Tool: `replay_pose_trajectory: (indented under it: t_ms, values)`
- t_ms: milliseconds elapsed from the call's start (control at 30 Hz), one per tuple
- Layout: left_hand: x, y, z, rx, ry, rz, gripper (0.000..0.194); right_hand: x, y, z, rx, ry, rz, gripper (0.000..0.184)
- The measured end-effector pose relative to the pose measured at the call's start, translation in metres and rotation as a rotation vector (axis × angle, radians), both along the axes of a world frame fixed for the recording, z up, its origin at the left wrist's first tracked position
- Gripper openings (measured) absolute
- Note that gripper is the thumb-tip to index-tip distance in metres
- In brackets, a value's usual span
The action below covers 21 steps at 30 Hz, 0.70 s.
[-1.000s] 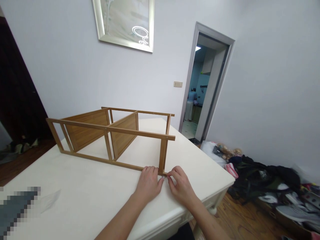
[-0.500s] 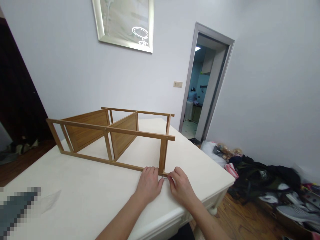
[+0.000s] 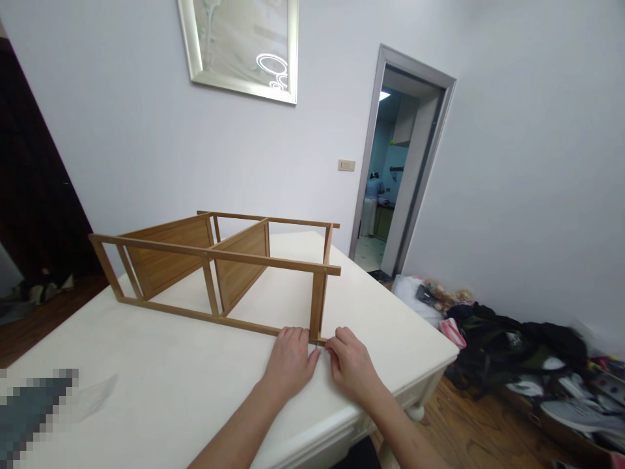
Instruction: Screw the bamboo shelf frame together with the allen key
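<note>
A wooden shelf rack lies on its side on the white table, its slim rails running left to right. At the near lower rail, my left hand is closed, fingers over the wood and thumb beside the end joint. Just right of it, my right hand is closed in a pinch by the rail's end. A small, thin metal piece shows between the two hands at the joint; it looks like a slender rod, mostly hidden by my fingers.
A clear plastic bag lies at the table's left, beside a pixelated dark patch. Clothes and bags are heaped on the floor at right, with shoes. Through the doorway a person stands in another room.
The thin metal rod lay sideways between my hands and now shows only as a short bit by my left thumb. My right hand has turned slightly; the rack stays put.
</note>
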<state>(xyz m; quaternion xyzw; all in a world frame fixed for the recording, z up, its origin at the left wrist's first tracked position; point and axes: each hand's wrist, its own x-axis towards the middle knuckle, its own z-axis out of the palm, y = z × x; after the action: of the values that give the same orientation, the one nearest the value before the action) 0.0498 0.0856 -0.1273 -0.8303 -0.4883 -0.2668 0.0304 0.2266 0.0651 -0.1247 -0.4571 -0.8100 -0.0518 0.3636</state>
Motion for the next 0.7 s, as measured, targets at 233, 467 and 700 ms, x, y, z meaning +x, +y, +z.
replay_pose_trajectory:
  t_ms: [233, 467, 700]
  values:
    - [0.0004, 0.0006, 0.0004, -0.002, 0.002, -0.006, 0.017, 0.0000, 0.0000, 0.0002, -0.033, -0.056, -0.022, 0.025]
    - [0.0000, 0.0003, 0.0000, 0.000, 0.003, -0.003, 0.016, 0.0002, -0.0014, 0.0007, -0.035, -0.065, -0.036, 0.025]
    - [-0.0002, 0.0006, -0.0012, 0.007, 0.004, -0.003, 0.015, 0.0001, -0.0004, 0.0003, -0.048, -0.049, -0.034, 0.026]
